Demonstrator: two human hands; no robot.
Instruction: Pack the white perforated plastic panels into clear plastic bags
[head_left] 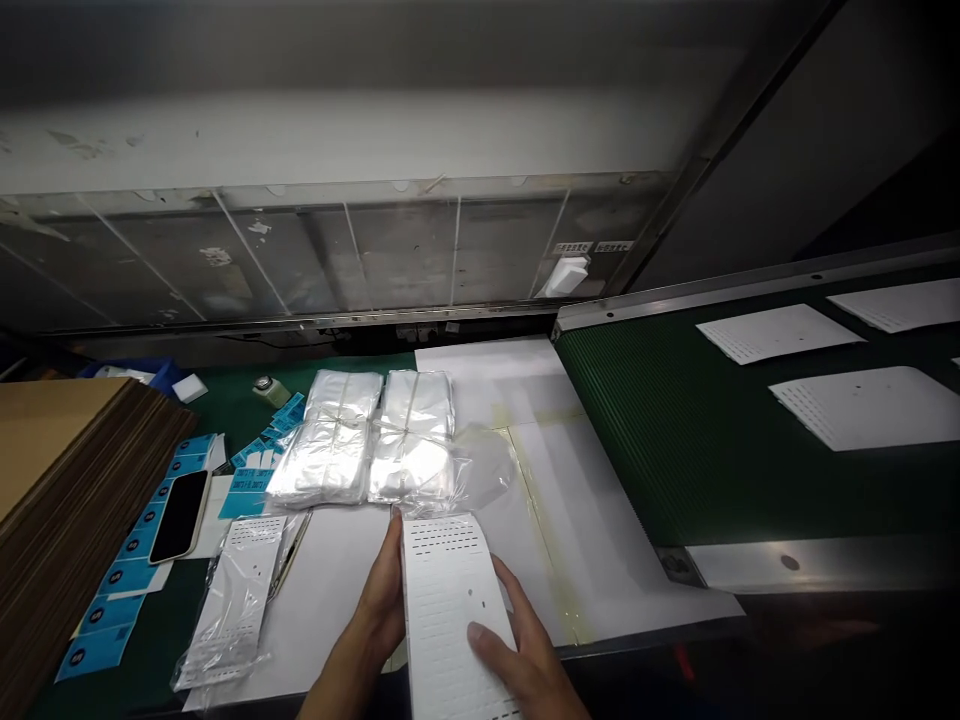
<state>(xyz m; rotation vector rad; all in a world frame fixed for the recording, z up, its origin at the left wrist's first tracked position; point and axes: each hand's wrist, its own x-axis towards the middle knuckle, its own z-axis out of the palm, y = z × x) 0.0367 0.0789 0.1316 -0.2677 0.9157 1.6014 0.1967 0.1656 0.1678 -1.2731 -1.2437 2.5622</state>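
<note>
Clamping one perforated white sheet (450, 600), the left hand (379, 590) and right hand (517, 650) gripped it just beside two tied plastic-bag bundles (326, 440).

This is a factory floor, a packing station on a production line by the look of it. A green belt conveyor (675, 430) with metal side rails (750, 290) runs alongside, carrying white perforated sheets (780, 333). Beside it, a green-topped workbench (225, 385) holds a thick stack of corrugated cardboard sheets (67, 450), tied bundles of clear plastic bags (326, 440) and rows of printed blue labels (112, 575), all supplies laid out in bulk
</note>
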